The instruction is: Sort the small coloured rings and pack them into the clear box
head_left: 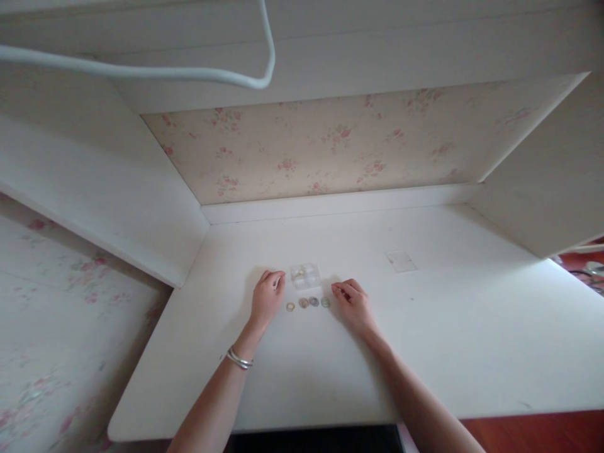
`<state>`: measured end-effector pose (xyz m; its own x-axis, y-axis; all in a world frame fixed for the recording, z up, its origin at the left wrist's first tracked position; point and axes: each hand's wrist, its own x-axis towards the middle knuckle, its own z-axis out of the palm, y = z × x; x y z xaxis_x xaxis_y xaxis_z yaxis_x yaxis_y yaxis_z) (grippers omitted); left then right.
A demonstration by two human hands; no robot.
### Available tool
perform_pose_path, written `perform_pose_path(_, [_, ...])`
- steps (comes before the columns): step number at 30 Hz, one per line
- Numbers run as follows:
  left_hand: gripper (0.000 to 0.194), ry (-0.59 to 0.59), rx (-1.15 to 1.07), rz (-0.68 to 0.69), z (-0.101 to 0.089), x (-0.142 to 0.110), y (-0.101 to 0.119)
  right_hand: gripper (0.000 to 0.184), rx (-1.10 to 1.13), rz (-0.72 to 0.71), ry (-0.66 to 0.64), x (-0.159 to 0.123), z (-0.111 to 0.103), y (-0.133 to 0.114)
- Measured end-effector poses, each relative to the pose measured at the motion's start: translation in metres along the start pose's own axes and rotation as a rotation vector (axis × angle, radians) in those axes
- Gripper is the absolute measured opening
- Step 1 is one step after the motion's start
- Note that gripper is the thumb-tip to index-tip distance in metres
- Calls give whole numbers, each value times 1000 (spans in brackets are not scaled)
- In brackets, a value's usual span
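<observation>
A small clear divided box (pixel 306 275) sits on the white desk between my hands, with a ring-like item in one compartment on its left side. In front of the box is a row of small rings: a gold-coloured ring (pixel 290 307), a pinkish one (pixel 303 303), a greyish one (pixel 314 302) and a green one (pixel 325 302). My left hand (pixel 268 294) rests just left of the box, fingers curled in, with nothing visible in them. To the right of the box and the green ring, my right hand (pixel 353 302) lies with curled fingers, nothing visible in its grip.
A clear flat lid (pixel 401 261) lies on the desk (pixel 472 327) to the right. White side panels (pixel 533 170) and a back ledge (pixel 340 204) enclose the desk. Overhead hangs a white bent tube (pixel 189 73). A dark area (pixel 321 440) shows beneath the front edge.
</observation>
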<state>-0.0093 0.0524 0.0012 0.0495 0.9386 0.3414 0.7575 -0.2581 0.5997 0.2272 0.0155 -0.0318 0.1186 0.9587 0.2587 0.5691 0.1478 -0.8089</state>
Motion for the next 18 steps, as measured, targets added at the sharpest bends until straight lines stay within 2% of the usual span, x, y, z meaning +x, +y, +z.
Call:
perform_pose_path(4, [26, -38, -54, -100, -20, -29, -14, 31, -61, -60, -55, -4, 6, -14])
perform_pose_path(8, [29, -92, -124, -169, -24, -54, -20, 27, -171, -264, -254, -15, 17, -46])
perform_pose_path(13, [24, -78, -190, -175, -20, -61, -22, 20, -407, -457, -438, -21, 31, -77])
perform_pose_path(18, [23, -105, -216, -166, -21, -62, -23, 21, -550, -476, -470, -13, 43, -82])
